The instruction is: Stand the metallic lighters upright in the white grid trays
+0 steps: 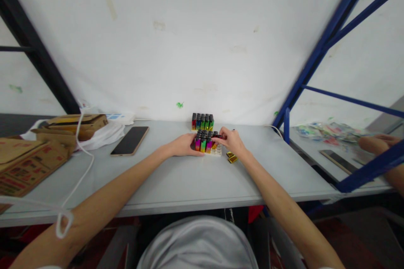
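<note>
A white tray with round holes stands in the middle of the desk, its left part filled with upright lighters in shiny purple, green and orange with black tops. My left hand grips the tray and lighters from the left side. At the right side, my right hand pinches a dark-topped lighter above the tray; most of it is hidden by the fingers. A few gold lighters lie loose on the desk below my right hand. Behind the tray stands another block of upright lighters.
A phone lies at the left. Beyond it are cardboard boxes, white plastic wrapping and a white cable. A blue metal frame borders the right, where another person's hand shows near plastic packets.
</note>
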`<state>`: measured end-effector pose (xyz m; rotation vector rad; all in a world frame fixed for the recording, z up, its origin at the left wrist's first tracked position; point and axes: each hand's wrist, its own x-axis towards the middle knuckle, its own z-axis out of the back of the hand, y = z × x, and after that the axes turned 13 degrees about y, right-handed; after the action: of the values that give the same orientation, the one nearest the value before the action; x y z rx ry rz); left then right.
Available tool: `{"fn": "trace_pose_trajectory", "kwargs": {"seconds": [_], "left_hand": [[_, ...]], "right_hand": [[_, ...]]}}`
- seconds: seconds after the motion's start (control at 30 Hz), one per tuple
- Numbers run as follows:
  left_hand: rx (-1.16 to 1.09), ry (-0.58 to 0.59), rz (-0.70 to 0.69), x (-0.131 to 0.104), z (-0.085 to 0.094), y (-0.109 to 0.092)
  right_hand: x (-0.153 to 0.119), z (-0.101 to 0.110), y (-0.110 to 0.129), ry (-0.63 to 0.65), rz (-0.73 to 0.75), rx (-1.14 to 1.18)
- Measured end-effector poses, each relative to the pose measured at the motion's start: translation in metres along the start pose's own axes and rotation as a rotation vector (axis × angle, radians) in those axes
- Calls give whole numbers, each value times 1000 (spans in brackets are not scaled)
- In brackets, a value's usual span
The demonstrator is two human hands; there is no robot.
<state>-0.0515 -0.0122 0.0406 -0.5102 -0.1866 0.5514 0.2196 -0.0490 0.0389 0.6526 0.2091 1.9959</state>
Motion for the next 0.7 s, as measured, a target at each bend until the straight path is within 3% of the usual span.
{"fn": "trace_pose_trajectory", "kwargs": {"seconds": [0.4, 0.5, 0.7], "left_hand": [[25, -1, -4, 1, 0, 3], [9, -5, -3, 1, 1, 1], [-27, 27, 46, -2, 10, 1]], "right_hand": [[-2, 0, 14, 13, 1, 432], [-3, 7, 8, -19, -20, 398], [-2, 16, -30, -74, -14, 52]]}}
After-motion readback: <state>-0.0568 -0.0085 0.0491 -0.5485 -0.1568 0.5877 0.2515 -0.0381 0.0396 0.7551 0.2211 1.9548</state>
